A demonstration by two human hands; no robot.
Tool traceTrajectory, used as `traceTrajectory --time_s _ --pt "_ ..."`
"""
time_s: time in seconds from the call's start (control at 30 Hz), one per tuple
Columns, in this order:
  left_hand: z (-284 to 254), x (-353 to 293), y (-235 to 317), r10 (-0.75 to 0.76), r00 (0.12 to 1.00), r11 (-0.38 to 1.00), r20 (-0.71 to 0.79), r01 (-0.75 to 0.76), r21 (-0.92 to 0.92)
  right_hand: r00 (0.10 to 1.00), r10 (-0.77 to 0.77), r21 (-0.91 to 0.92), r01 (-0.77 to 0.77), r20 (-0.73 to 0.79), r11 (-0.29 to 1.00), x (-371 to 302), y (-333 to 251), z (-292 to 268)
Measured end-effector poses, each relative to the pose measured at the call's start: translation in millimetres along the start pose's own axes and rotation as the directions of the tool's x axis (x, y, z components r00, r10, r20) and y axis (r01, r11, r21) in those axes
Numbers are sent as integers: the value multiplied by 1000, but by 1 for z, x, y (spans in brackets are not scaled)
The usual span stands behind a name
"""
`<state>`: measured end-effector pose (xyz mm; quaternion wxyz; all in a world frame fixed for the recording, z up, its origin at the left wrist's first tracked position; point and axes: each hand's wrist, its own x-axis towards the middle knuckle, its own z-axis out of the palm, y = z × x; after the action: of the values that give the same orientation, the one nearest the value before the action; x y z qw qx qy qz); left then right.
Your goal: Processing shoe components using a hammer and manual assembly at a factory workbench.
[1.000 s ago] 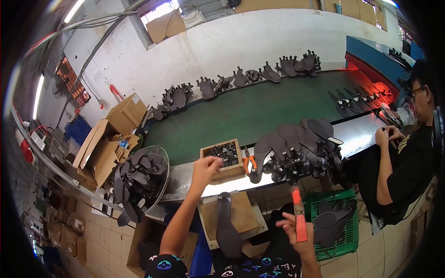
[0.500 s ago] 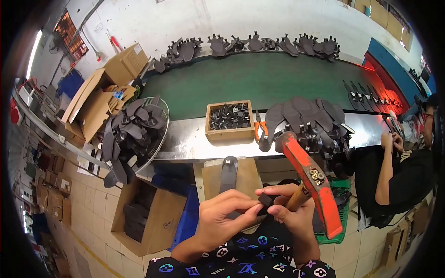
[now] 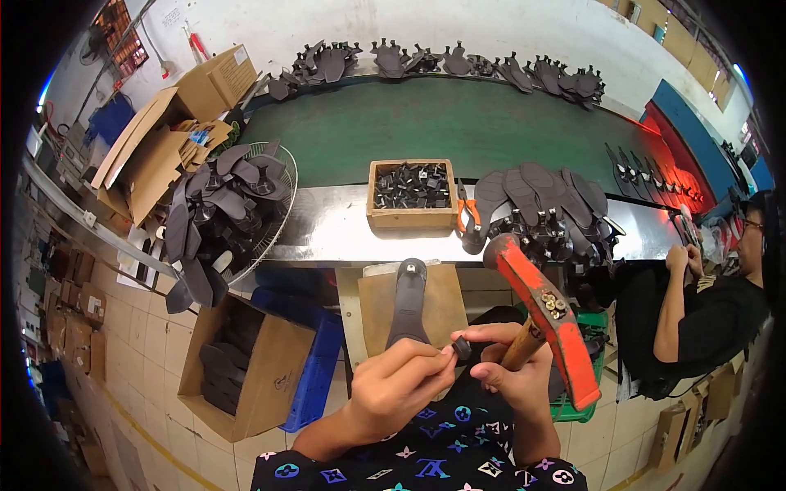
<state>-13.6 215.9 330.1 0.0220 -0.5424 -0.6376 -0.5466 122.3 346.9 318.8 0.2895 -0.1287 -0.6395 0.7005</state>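
My left hand (image 3: 395, 378) is closed, with thumb and fingertips pinching a small black heel tip (image 3: 463, 349). My right hand (image 3: 524, 378) is wrapped round the wooden handle of a hammer (image 3: 547, 313), whose worn red head tilts up above the fingers. Its index finger reaches toward the heel tip. Just beyond my left hand, a dark grey shoe sole (image 3: 411, 304) lies lengthwise on a tan board (image 3: 446, 307), its lower end behind that hand. Similar small black pieces fill a wooden box (image 3: 412, 221) farther back.
Orange-handled pliers (image 3: 468, 214) lie beside the box. Grey soles (image 3: 528, 192) are heaped to the right, others in a wire basket (image 3: 288, 214) at left. Below it stands a cardboard box (image 3: 274, 385). Behind runs a green belt (image 3: 442, 123). A person (image 3: 696, 319) works at right.
The view has shifted a little, so the bench appears higher up and the lower boxes farther left. My left hand has turned slightly at the heel tip; the hammer stays in my right hand.
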Motion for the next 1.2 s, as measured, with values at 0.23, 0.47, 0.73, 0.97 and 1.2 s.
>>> traceTrajectory --time_s 0.23,0.47,0.73,0.97,1.2 --pt "-2 7 -22 7 987 1000 160 -12 27 994 -62 -208 41 -93 977 6 22 -4" --pt "40 2 -175 -219 972 970 -87 227 92 993 -33 -195 11 -111 981 50 61 -5" --pt "46 -23 -173 -299 950 945 93 308 -110 988 148 -257 -132 43 957 77 92 -11" --pt "46 -28 -168 -315 943 941 104 324 -96 983 26 -582 86 180 809 86 102 -14" --pt "36 -29 -178 -341 936 932 89 349 -95 932 -153 -680 346 329 646 96 106 4"
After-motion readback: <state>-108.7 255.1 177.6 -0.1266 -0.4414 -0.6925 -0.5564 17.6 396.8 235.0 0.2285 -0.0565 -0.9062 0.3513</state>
